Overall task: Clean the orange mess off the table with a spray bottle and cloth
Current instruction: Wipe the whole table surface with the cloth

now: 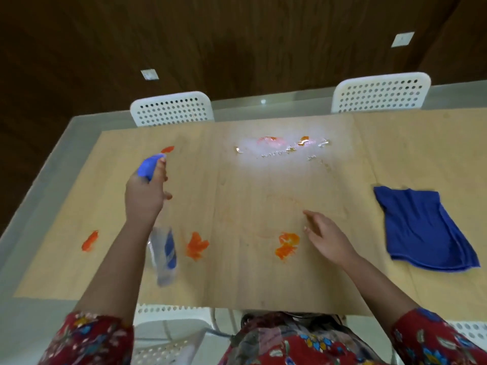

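My left hand grips a clear spray bottle with a blue head, held above the wooden table, nozzle pointing away from me. Orange smears lie on the table: one past the nozzle, one at the left, one beside the bottle, one near my right hand. Wet, sprayed orange patches glisten at the far middle. My right hand hovers open over the table. A folded blue cloth lies to the right, untouched.
Two white perforated chairs stand at the far edge. Another white chair is under the near edge beside my lap. A grey border frames the wooden surface. A dark wood wall is behind.
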